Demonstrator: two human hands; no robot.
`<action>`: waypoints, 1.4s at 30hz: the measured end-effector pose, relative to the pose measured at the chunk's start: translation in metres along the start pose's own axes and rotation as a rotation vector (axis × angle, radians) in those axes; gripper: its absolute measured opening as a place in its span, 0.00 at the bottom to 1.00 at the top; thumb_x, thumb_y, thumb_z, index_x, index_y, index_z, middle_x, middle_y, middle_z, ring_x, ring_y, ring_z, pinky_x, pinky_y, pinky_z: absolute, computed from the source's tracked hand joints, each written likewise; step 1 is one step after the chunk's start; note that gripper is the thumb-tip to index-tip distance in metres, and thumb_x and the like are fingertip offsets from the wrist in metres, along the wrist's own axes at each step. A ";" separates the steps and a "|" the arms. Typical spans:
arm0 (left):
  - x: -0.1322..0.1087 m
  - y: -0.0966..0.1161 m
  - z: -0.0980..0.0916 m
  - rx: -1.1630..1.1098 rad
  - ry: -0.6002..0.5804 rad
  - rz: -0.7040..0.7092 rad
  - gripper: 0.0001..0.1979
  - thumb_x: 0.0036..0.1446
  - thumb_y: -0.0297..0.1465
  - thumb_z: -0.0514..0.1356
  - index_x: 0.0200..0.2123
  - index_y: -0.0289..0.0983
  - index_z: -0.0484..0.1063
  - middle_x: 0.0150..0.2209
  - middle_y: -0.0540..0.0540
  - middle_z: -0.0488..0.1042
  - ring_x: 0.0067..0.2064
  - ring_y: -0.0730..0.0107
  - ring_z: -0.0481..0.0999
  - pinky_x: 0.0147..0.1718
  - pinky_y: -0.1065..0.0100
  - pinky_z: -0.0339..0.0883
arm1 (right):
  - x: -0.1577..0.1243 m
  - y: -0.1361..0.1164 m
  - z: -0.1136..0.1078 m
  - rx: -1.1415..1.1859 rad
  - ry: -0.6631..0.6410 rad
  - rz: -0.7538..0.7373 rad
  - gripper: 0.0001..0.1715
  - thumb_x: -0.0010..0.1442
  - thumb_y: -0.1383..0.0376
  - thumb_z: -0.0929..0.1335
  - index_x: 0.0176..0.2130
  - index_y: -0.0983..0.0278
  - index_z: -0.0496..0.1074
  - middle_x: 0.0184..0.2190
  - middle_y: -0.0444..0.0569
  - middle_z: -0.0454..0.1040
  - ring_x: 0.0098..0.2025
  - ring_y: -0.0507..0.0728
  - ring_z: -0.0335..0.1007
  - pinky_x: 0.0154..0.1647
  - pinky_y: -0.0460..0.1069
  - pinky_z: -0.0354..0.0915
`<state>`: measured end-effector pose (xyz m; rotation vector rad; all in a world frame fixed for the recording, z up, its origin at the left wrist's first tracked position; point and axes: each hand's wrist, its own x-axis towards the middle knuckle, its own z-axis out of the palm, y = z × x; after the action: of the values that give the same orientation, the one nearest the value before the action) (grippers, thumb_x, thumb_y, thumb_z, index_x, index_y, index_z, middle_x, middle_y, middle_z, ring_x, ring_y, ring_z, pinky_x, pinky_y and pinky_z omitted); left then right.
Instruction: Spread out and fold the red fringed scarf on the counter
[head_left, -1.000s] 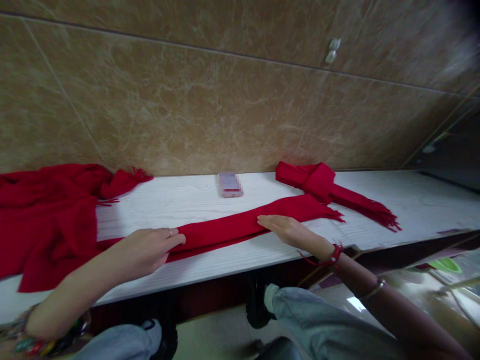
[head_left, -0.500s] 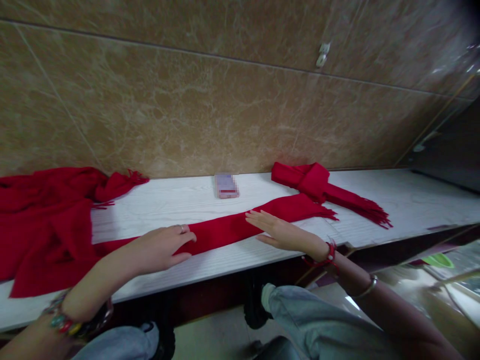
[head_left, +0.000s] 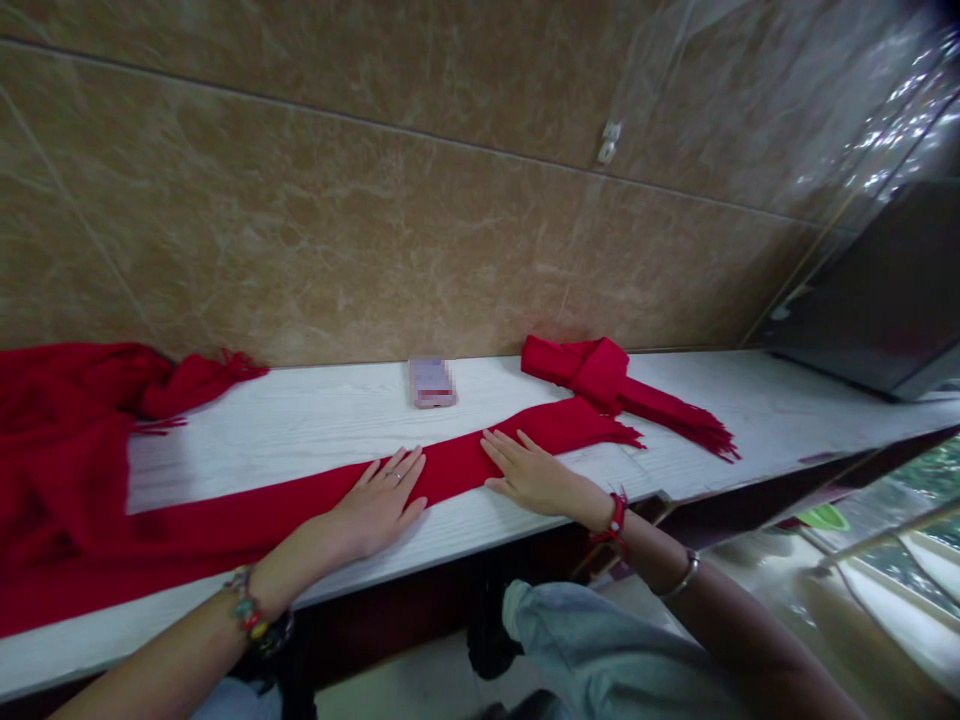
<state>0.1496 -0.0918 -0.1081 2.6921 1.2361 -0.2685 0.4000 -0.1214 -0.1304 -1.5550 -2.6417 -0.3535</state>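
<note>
A long red scarf [head_left: 457, 468], folded into a narrow strip, lies flat along the white wood-grain table. My left hand [head_left: 382, 503] rests on it with fingers stretched out, a ring on one of them. To its right, my right hand [head_left: 531, 474] also lies flat on the strip, fingers extended. The strip's fringed end points right. Just behind that end sits a second red scarf [head_left: 581, 368], folded and wrapped into a knot-like shape with a fringed tail. On the left, loose red fabric [head_left: 71, 440] is bunched up, fringe showing near the wall.
A phone [head_left: 433, 383], its screen blurred, lies near the wall behind the scarf. The tabletop [head_left: 247, 440] is a narrow shelf against a brown marbled wall [head_left: 337, 250]. A dark box-like object [head_left: 885, 290] stands at the far right. My legs [head_left: 600, 640] are below the front edge.
My left hand has moved right along the scarf and its bent fingers have flattened out. My right hand stays on the strip. The view has shifted slightly to the right.
</note>
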 end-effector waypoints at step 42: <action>0.011 0.002 0.005 -0.042 0.142 -0.017 0.33 0.59 0.42 0.41 0.61 0.25 0.43 0.62 0.36 0.40 0.63 0.59 0.39 0.58 0.57 0.41 | -0.011 0.097 0.010 -0.096 0.107 0.199 0.22 0.64 0.64 0.54 0.54 0.64 0.61 0.54 0.58 0.62 0.54 0.61 0.58 0.49 0.58 0.61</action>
<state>0.1581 -0.0862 -0.1156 2.7058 1.2882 -0.0528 0.4901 -0.0831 -0.1259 -1.7548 -2.3973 -0.5405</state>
